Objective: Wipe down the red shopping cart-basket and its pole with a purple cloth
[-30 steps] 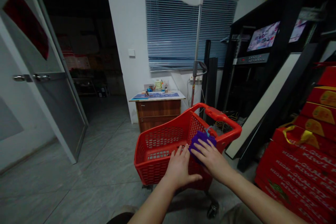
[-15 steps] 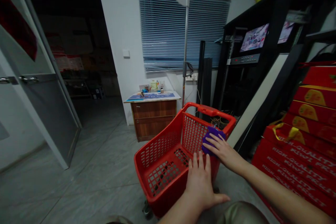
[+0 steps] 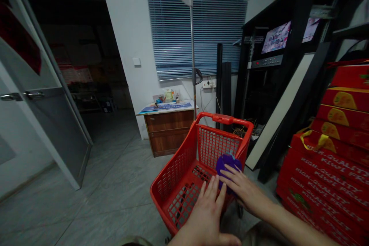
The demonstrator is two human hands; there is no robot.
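A red plastic shopping cart with lattice walls stands in front of me. Over its near right side, my right hand presses a purple cloth against the rim, its fingers laid across the cloth. The cloth bulges past the fingertips into the basket, and its part under the palm is hidden. My left hand reaches over the near side wall, fingers stretched out and thumb apart, holding nothing. Whether it touches the rim I cannot tell. The cart's handle is at the far end.
A wooden cabinet with small items on top stands behind the cart, beside a pole bearing a white panel. Stacked red kiwi boxes flank me on the right, near a leaning white board. An open door is at left.
My right hand has slid the cloth toward me along the cart's side. My left hand has shifted slightly left and down. The view has turned a little.
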